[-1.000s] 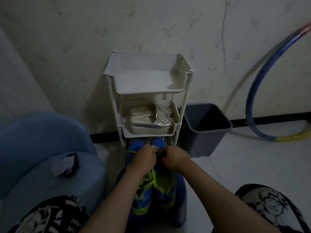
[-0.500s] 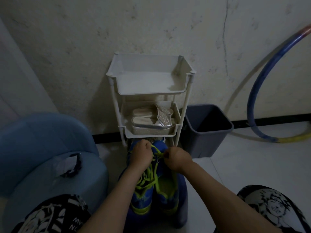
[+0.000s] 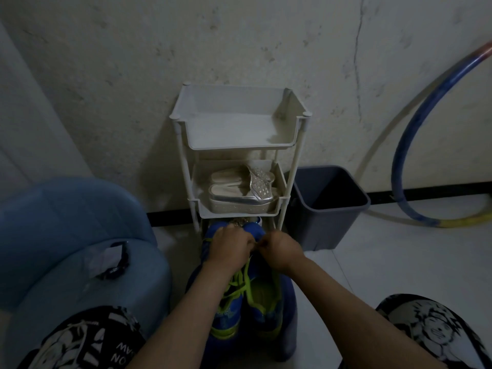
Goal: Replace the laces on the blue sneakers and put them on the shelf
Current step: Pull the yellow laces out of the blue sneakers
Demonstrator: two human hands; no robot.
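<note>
Two blue sneakers (image 3: 262, 306) with lime-green trim lie side by side on a dark blue stool, toes pointing at the white three-tier shelf (image 3: 291, 145). A lime-green lace (image 3: 241, 284) runs loosely over the left shoe. My left hand (image 3: 230, 247) and my right hand (image 3: 279, 249) meet knuckle to knuckle over the toe end of the sneakers, fingers curled and pinching the lace between them. The pinched lace part is hidden by the fingers.
The shelf's top tier holds nothing; silver sandals (image 3: 241, 191) fill the middle tier. A grey bin (image 3: 330, 206) stands right of the shelf. A blue-and-yellow hoop (image 3: 404, 166) leans on the wall. A blue seat (image 3: 66, 249) sits at my left.
Both hands have come closer together over the toe end of the sneakers, pulling the lace in. The sneakers have stayed in place.
</note>
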